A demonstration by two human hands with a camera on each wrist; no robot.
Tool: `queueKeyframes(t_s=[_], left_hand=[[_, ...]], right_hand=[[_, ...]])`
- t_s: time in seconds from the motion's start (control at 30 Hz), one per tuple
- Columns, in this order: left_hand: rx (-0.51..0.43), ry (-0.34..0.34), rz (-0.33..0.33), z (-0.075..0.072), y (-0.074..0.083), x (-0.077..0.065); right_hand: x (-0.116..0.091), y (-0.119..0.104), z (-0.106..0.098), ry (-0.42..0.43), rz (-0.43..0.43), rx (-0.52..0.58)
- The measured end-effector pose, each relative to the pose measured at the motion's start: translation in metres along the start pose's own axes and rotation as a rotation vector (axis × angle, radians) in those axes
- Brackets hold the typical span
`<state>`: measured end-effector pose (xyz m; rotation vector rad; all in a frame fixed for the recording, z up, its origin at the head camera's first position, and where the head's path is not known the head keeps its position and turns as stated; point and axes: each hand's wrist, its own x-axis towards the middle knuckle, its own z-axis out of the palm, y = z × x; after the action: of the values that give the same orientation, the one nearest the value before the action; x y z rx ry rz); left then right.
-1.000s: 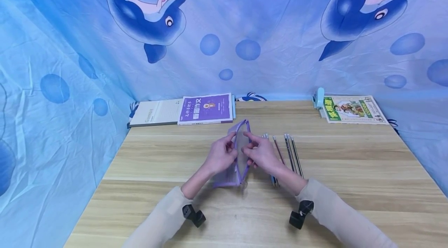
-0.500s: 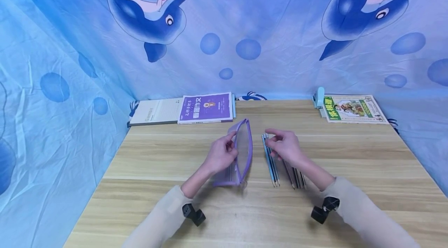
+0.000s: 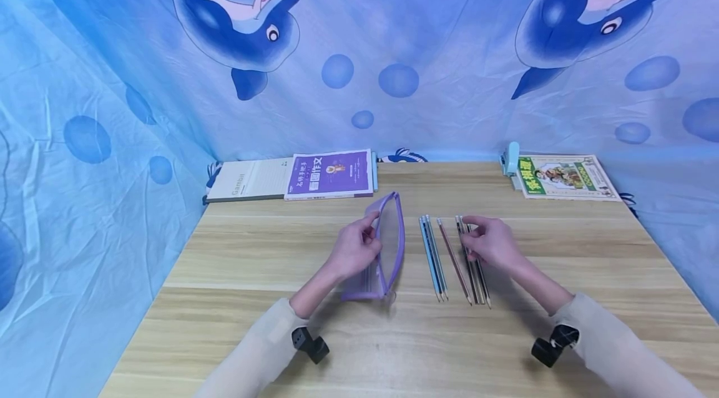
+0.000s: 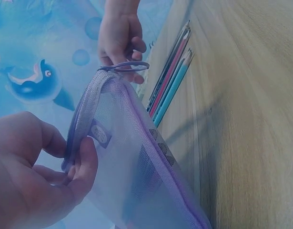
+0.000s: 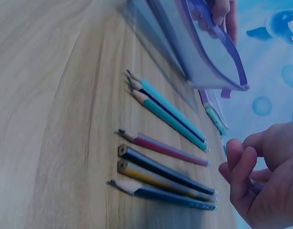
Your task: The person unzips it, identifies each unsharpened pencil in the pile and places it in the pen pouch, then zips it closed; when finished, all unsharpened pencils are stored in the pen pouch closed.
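A purple-edged, see-through mesh pencil pouch [image 3: 364, 283] stands on its side with its zip mouth apart, facing right. My left hand [image 3: 355, 249] pinches one edge of that mouth, thumb and fingers closed on the rim [image 4: 84, 117]. Several pencils lie to the pouch's right: a light blue and dark group [image 5: 170, 112], a red pencil [image 5: 167, 150], then dark and gold ones [image 5: 167, 169]. Over the eraser ends of the dark pencils is my right hand [image 3: 494, 243]. Its fingers [image 5: 241, 169] are loosely bent and hold nothing in the right wrist view.
At the back left lie a pale notebook [image 3: 253, 179] and a purple book [image 3: 331, 174]. A green-and-white booklet [image 3: 567, 176] lies at the back right beside a light blue stapler-like object [image 3: 511, 158]. A blue dolphin-print curtain [image 3: 449, 117] closes off the back.
My right hand has left the pouch's mouth and moved right, across the light blue pencils to the dark ones. The left hand has kept its hold on the pouch.
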<state>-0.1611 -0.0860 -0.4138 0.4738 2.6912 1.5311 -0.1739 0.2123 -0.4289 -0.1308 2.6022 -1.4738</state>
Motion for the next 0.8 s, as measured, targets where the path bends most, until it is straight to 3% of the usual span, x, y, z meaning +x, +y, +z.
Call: queueKeyframes(t_s=[0.23, 0.53, 0.8], left_hand=[[0.025, 0.005, 0.009, 0.000, -0.001, 0.000], [0.030, 0.002, 0.016, 0.001, -0.002, 0.001], [0.038, 0.008, 0.017, 0.001, -0.002, 0.001]], right_hand=[[-0.003, 0.006, -0.001, -0.009, -0.046, -0.058], [-0.003, 0.011, 0.004, -0.024, -0.014, -0.121], [-0.003, 0.007, 0.012, -0.039, -0.039, -0.229]])
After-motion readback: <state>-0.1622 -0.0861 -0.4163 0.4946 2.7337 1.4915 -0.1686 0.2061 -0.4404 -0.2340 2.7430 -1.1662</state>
